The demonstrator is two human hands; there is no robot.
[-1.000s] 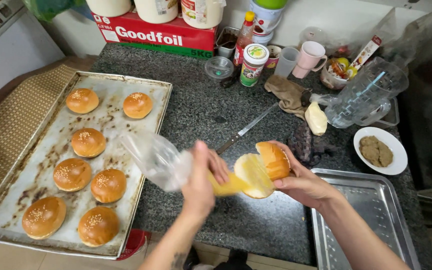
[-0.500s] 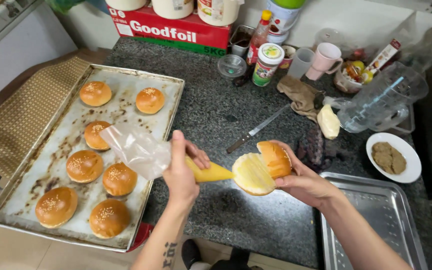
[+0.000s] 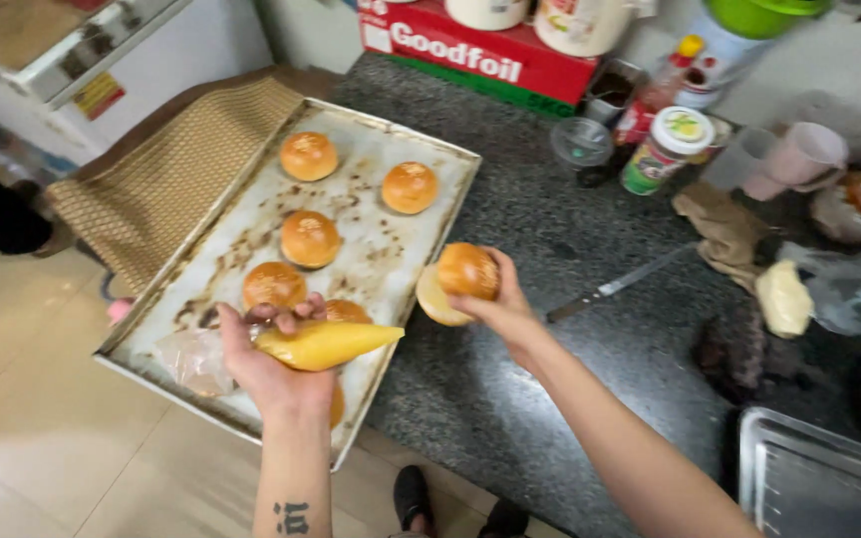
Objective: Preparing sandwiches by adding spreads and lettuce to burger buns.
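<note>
We see a clear, crinkled plastic piping bag with smooth yellow filling, and a split bun with a glossy browned crust. The metal baking tray, at the worktop's left edge, looks dull and stained. The dark stone worktop is speckled with a slight sheen; the mat is woven tan cloth.

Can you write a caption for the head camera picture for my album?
Left hand grips a yellow piping bag; right hand holds a split bun beside the baking tray.
</note>
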